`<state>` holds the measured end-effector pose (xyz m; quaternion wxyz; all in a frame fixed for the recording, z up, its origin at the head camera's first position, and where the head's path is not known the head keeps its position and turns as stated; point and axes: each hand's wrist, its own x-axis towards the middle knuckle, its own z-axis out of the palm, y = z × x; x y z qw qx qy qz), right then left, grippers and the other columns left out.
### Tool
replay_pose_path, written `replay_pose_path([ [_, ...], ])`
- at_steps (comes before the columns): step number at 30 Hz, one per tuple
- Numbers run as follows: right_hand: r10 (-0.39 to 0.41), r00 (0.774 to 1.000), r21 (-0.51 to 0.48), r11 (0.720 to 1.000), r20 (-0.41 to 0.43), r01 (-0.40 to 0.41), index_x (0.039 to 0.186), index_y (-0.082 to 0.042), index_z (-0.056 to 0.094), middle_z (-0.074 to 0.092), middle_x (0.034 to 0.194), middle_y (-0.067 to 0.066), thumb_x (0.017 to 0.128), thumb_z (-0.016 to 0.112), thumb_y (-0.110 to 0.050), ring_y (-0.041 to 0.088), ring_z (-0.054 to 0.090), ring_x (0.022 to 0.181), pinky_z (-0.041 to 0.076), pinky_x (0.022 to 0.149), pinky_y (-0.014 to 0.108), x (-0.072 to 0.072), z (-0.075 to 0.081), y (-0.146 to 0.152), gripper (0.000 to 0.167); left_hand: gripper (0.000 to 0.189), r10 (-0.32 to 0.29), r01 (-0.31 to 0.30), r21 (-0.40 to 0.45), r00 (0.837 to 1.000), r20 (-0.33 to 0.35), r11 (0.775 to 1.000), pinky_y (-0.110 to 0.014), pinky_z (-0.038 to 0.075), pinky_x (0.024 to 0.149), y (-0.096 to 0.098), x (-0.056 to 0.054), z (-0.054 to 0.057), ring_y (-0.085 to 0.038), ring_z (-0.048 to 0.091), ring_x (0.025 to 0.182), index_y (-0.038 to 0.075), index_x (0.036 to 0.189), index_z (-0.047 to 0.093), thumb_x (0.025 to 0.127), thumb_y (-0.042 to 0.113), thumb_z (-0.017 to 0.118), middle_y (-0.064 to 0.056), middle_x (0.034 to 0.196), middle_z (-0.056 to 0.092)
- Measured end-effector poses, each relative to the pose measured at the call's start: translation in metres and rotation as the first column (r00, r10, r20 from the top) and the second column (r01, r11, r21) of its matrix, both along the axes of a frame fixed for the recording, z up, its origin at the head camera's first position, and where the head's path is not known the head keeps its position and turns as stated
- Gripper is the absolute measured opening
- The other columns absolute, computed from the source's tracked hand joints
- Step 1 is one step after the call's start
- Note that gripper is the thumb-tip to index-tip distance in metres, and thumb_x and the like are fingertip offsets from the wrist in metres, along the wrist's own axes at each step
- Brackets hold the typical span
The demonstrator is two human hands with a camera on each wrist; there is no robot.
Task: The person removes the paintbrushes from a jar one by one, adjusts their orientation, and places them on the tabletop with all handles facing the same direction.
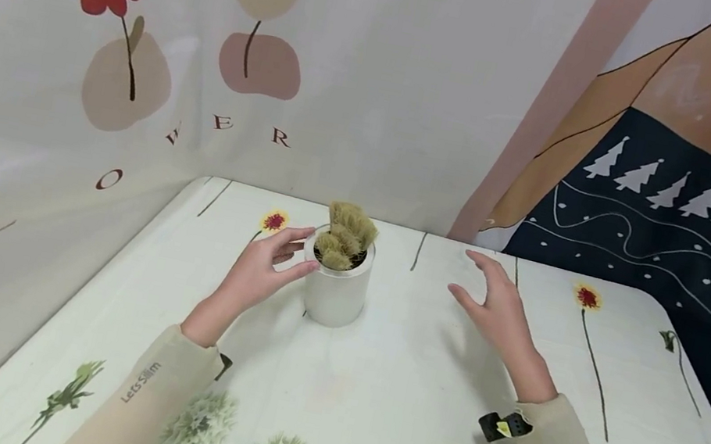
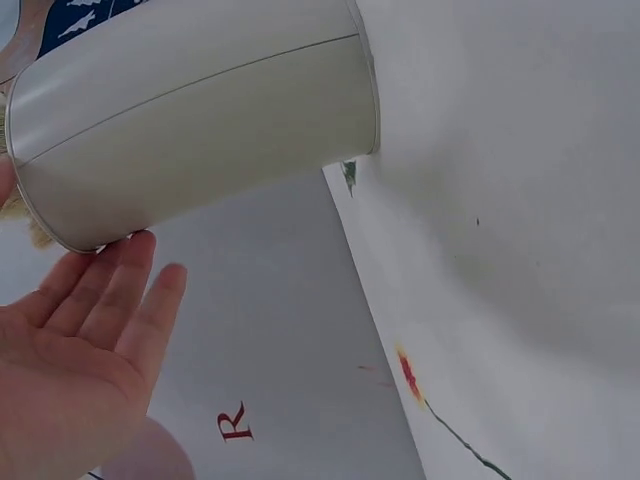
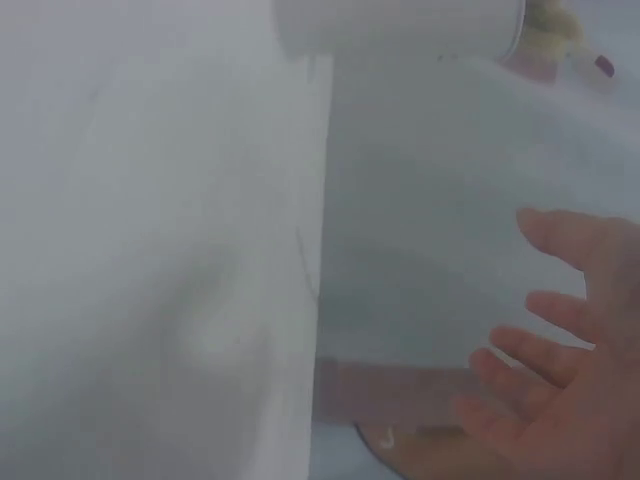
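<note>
A white cylindrical pot holds a yellow-green artificial-looking plant with several fuzzy lobes. It stands upright on the table; the left wrist view shows a seam along the pot's side. At the left of its rim, my left hand has thumb and fingers spread, with the fingertips touching or very near the pot. Those fingers look fairly straight in the left wrist view. My right hand hovers to the right, apart from the pot, its thumb and fingers spread around nothing.
A white cloth with printed flowers covers the table. Behind it hangs a pale curtain with flower prints and letters. At the right is a dark printed panel with white trees. Both wrists wear dark straps.
</note>
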<state>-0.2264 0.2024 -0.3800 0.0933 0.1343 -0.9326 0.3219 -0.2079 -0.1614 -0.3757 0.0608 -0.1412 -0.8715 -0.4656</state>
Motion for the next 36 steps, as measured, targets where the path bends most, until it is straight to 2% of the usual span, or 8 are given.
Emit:
replay_pose_path([
  [4,0.038,0.999,-0.13,0.991,-0.028,-0.041,0.144,-0.003,0.047,0.05,0.147,0.019,0.093,0.071,-0.017,0.038,0.051,0.134,0.046,0.109,0.052,0.006,0.004,-0.017,0.058,0.056,-0.015,0.014,0.042,1.0,0.025,0.999,-0.046,0.044,0.113,0.001,-0.001,-0.002,-0.035,0.053,0.135,0.007,0.143,0.05,0.094,0.024,0.07,-0.013,0.15,0.051],
  [9,0.098,0.995,-0.284,0.953,-0.032,-0.103,0.138,-0.002,0.054,0.057,0.14,0.017,0.092,0.071,-0.011,0.033,0.057,0.129,0.049,0.108,0.045,0.012,0.015,-0.041,0.05,0.057,-0.056,0.041,0.144,0.993,0.1,0.989,-0.05,0.047,0.109,0.0,-0.003,-0.005,-0.039,0.044,0.141,0.005,0.145,0.045,0.096,0.02,0.068,-0.014,0.155,0.043],
  [11,0.12,0.992,-0.324,0.938,-0.036,-0.125,0.136,-0.003,0.056,0.058,0.138,0.016,0.091,0.072,-0.01,0.032,0.059,0.128,0.05,0.106,0.044,0.015,0.018,-0.051,0.048,0.057,-0.062,0.043,0.153,0.991,0.116,0.987,-0.052,0.046,0.109,0.0,-0.003,-0.005,-0.039,0.043,0.142,0.006,0.146,0.043,0.096,0.021,0.067,-0.014,0.157,0.042],
  [17,0.184,0.982,-0.414,0.891,-0.042,-0.184,0.132,-0.007,0.061,0.062,0.133,0.013,0.091,0.073,-0.01,0.029,0.063,0.123,0.053,0.104,0.041,0.023,0.028,-0.078,0.043,0.057,-0.062,0.044,0.151,0.991,0.119,0.988,-0.055,0.042,0.112,0.0,-0.004,-0.005,-0.037,0.044,0.142,0.009,0.147,0.041,0.097,0.025,0.066,-0.013,0.157,0.041],
  [26,0.27,0.959,-0.522,0.808,-0.082,-0.272,0.125,-0.005,0.065,0.066,0.127,0.013,0.092,0.07,-0.006,0.028,0.066,0.117,0.056,0.098,0.037,0.033,0.031,-0.106,0.034,0.057,-0.065,0.045,0.174,0.991,0.113,0.984,-0.056,0.043,0.111,0.002,-0.007,-0.006,-0.038,0.045,0.141,0.008,0.146,0.042,0.097,0.022,0.067,-0.015,0.156,0.042],
  [31,0.32,0.942,-0.545,0.775,-0.098,-0.32,0.123,-0.004,0.066,0.067,0.123,0.015,0.092,0.07,-0.005,0.029,0.068,0.113,0.057,0.095,0.03,0.035,0.03,-0.118,0.032,0.055,-0.072,0.048,0.192,0.99,0.123,0.98,-0.054,0.045,0.11,0.001,-0.008,-0.007,-0.039,0.045,0.14,0.008,0.145,0.042,0.096,0.019,0.067,-0.015,0.155,0.043],
  [36,0.34,0.935,-0.559,0.758,-0.101,-0.336,0.121,-0.002,0.067,0.067,0.119,0.016,0.091,0.07,-0.004,0.029,0.068,0.111,0.058,0.094,0.028,0.032,0.03,-0.127,0.03,0.054,-0.076,0.05,0.198,0.989,0.127,0.979,-0.056,0.044,0.11,0.001,-0.008,-0.008,-0.04,0.045,0.139,0.007,0.144,0.042,0.096,0.017,0.066,-0.016,0.155,0.042],
])
